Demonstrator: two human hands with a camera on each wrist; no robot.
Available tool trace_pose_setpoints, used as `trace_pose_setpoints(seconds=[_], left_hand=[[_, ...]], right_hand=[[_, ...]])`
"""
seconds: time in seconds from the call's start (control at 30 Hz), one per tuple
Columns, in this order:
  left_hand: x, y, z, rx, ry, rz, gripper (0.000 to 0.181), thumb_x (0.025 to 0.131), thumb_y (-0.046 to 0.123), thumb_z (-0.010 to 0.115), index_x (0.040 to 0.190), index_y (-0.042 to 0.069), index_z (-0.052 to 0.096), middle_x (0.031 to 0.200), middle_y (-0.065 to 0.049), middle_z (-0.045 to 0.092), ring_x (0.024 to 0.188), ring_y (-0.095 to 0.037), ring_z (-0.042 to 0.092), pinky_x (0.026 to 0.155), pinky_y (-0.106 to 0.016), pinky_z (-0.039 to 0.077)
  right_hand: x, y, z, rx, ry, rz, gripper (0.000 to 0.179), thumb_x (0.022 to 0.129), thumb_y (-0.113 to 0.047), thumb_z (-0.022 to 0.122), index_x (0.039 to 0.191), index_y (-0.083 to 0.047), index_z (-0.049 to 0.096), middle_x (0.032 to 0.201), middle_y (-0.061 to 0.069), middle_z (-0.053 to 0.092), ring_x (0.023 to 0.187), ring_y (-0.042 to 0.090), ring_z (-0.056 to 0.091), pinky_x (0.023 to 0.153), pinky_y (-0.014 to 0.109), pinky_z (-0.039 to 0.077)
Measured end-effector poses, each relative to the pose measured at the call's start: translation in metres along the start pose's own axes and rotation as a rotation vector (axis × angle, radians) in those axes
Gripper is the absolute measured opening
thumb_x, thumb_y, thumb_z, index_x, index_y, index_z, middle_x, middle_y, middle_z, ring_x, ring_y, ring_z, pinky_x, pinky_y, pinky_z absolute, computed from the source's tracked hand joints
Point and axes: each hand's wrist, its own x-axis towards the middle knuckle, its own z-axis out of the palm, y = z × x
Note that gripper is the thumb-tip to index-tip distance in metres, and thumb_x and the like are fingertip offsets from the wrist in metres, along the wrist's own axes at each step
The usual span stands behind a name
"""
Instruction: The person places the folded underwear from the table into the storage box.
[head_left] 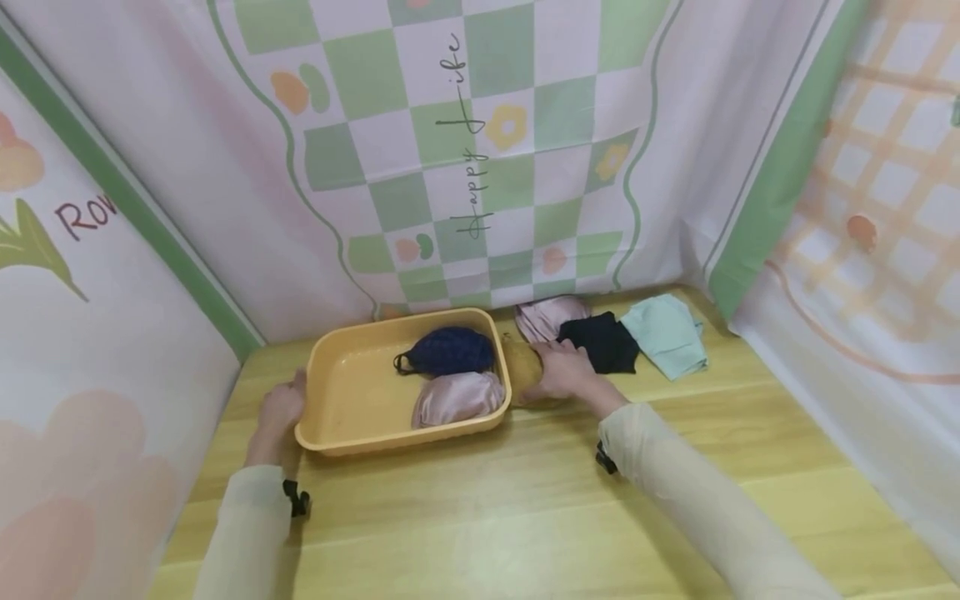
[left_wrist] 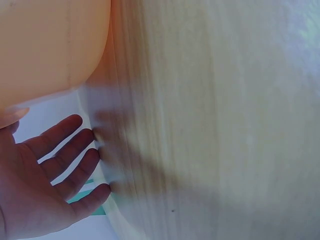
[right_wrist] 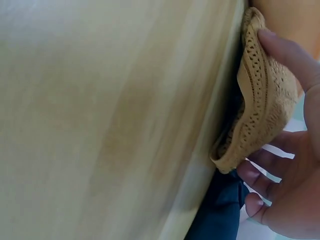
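My right hand [head_left: 561,371] holds a mustard lace bra [right_wrist: 267,100], folded into a cup shape, thumb on one side and fingertips at its lower edge. It sits just outside the right wall of a yellow plastic basket [head_left: 352,443]. In the basket lie a navy bra [head_left: 450,352] with a strap loop sticking out and a folded pink satin bra [head_left: 461,400]. At the basket's left end is my left hand [head_left: 282,408]; in the left wrist view its thumb is at the rim and its other fingers are spread and fairly straight.
Right of the basket, along the back of the wooden table [head_left: 450,517], lie another pink satin piece [head_left: 551,315], a black folded cloth piece [head_left: 606,343] and a mint-green folded piece [head_left: 666,335]. Patterned curtains [head_left: 480,167] enclose the table at the back and both sides.
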Motion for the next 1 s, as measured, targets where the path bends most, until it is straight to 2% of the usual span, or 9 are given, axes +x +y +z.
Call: trace_pose_setpoints(seconds=[0.23,0.53,0.73,1.0], left_hand=[[-0.001,0.001,0.000,-0.004,-0.010,-0.005,0.090,0.102,0.055,-0.003,0.144,-0.010,0.042,0.145,-0.040,0.040,0.132,-0.059,0.039,0.116,-0.062,0.031],[-0.002,0.002,-0.002,-0.030,-0.007,-0.020,0.093,0.100,0.059,-0.004,0.145,-0.008,0.041,0.146,-0.039,0.039,0.133,-0.059,0.039,0.117,-0.063,0.030],[-0.002,0.004,-0.002,-0.021,-0.003,-0.021,0.090,0.101,0.058,-0.003,0.145,-0.008,0.041,0.146,-0.039,0.039,0.133,-0.059,0.039,0.117,-0.062,0.030],[-0.001,0.002,-0.003,-0.008,-0.021,-0.029,0.090,0.101,0.057,-0.004,0.146,-0.008,0.040,0.147,-0.038,0.039,0.134,-0.058,0.038,0.117,-0.062,0.031]], right_hand=[[0.004,0.002,0.006,0.005,0.014,0.020,0.106,0.068,-0.065,0.079,0.150,-0.009,0.043,0.148,0.020,0.051,0.132,0.045,0.045,0.106,0.067,0.036],[0.007,0.005,0.004,0.042,0.063,0.003,0.087,0.075,-0.054,0.077,0.145,-0.011,0.050,0.134,0.014,0.064,0.117,0.041,0.055,0.098,0.064,0.040],[0.008,0.006,0.003,0.061,0.100,0.021,0.081,0.079,-0.053,0.073,0.142,-0.005,0.053,0.125,0.016,0.068,0.115,0.040,0.058,0.099,0.064,0.040],[0.009,0.013,0.009,0.104,0.143,0.034,0.058,0.083,-0.050,0.066,0.120,-0.005,0.066,0.112,0.015,0.073,0.105,0.040,0.066,0.094,0.066,0.044]])
